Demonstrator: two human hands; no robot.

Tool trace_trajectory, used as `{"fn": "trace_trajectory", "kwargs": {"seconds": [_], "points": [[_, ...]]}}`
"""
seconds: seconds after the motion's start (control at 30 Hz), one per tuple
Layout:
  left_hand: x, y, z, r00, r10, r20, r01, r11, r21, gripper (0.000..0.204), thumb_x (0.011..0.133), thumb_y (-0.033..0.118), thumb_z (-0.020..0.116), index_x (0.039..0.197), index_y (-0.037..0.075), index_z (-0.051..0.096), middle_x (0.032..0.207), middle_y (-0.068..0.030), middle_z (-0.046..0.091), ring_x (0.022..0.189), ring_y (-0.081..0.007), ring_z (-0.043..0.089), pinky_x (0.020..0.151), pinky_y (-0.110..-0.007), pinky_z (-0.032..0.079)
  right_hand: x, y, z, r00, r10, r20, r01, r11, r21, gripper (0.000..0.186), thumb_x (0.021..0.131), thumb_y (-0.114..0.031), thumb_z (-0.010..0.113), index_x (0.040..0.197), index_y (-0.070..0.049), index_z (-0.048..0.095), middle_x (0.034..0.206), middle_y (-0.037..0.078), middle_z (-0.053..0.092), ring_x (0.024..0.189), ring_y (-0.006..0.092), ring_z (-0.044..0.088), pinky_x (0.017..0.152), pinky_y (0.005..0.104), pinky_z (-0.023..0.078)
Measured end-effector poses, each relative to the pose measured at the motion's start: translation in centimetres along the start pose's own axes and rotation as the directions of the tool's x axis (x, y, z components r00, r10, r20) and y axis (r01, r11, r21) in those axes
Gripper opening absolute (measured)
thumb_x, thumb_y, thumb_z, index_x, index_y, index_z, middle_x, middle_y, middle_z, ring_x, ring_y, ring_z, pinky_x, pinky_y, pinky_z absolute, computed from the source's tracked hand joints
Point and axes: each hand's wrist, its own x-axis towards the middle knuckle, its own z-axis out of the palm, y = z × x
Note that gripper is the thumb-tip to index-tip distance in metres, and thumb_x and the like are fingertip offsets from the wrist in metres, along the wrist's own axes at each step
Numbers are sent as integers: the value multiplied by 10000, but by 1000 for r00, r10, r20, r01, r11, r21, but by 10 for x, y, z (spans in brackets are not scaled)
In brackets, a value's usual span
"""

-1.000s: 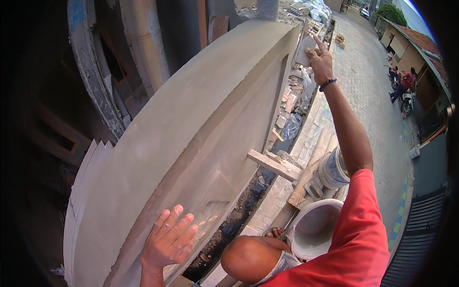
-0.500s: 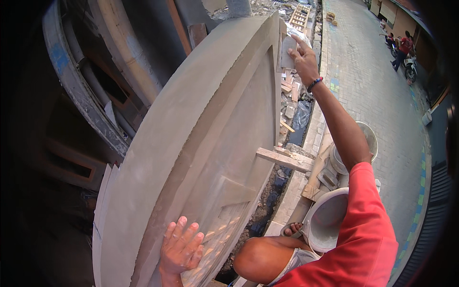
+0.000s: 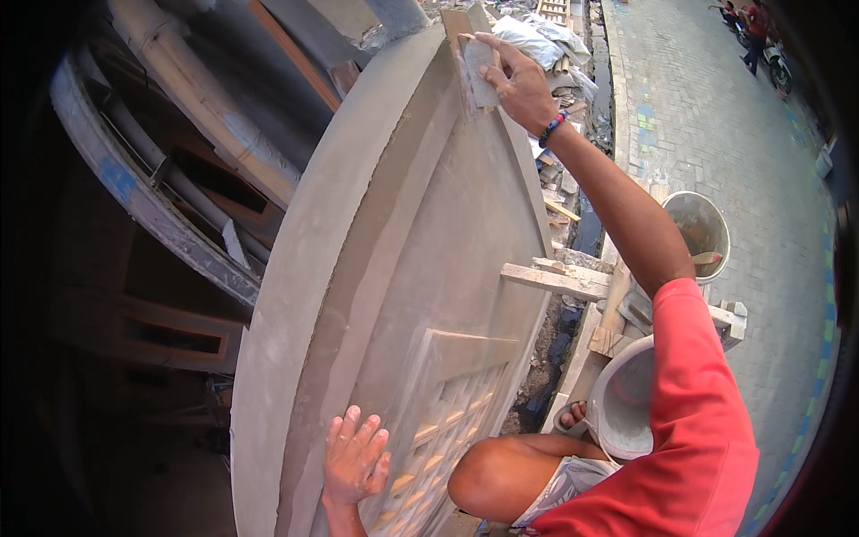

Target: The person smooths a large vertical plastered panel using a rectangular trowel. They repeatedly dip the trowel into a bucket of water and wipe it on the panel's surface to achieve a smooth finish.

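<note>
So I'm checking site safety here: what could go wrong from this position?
1. The right hand presses a plastering float at full stretch on the wall's top edge; overreaching could tip the person off balance.
2. Only the left hand, flat on the wall, steadies them; it might slip.
3. Buckets crowd the bare foot: a possible trip.

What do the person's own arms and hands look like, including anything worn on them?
Both hands are bare, without gloves. The right hand has a beaded bracelet in red, blue and dark colours at the wrist; its bare forearm leads to a short red sleeve. The left hand wears nothing.
</note>
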Motion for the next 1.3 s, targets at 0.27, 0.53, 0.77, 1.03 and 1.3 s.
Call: {"fn": "trace_trajectory", "kwargs": {"seconds": [0.27, 0.53, 0.77, 1.03, 1.3], "points": [[5, 23, -13, 999, 40, -7, -41, 992, -119, 289, 820, 159, 658, 1103, 103, 668, 1234, -131, 664, 1293, -384, 529, 1098, -535, 361, -46, 22, -1, 994, -61, 96, 70, 993, -98, 497, 905, -60, 615, 1388, -142, 538, 1211, 186, 655, 1103, 240, 646, 941, 365, 508], [-15, 51, 0, 994, -54, 94, 61, 996, -72, 277, 799, 142, 691, 1074, 106, 683, 1154, -120, 691, 1209, -371, 592, 1045, -532, 420, -30, 4, 19, 987, -162, 15, 163, 984, -75, 526, 882, -58, 634, 1389, -164, 543, 857, 134, 621, 752, 190, 579, 722, 354, 492], [-55, 56, 9, 954, -285, 89, 296, 945, -139, 266, 796, 122, 678, 1047, 33, 690, 1109, -152, 707, 1228, -373, 583, 1062, -540, 403, -55, 27, -13, 1000, -15, 9, 15, 999, 35, 506, 878, -55, 632, 1368, -152, 555, 1064, 178, 668, 859, 249, 638, 801, 386, 511], [-50, 69, 26, 805, -582, -118, 480, 755, -447, 272, 895, 163, 621, 1102, -3, 680, 1123, -181, 705, 1236, -383, 578, 1092, -502, 382, -69, -14, 24, 986, -31, 163, 45, 995, -85, 516, 877, -32, 620, 1378, -136, 548, 1020, 184, 655, 804, 263, 616, 779, 384, 511], [-46, 79, 29, 385, -909, -162, 458, 340, -821, 338, 936, 159, 576, 1214, -32, 597, 1198, -237, 651, 1198, -360, 595, 1049, -475, 437, -115, -41, -183, 971, 200, 131, -138, 916, -377, 552, 921, -66, 582, 1454, -109, 445, 1109, 239, 659, 1018, 334, 663, 906, 401, 502]]}}
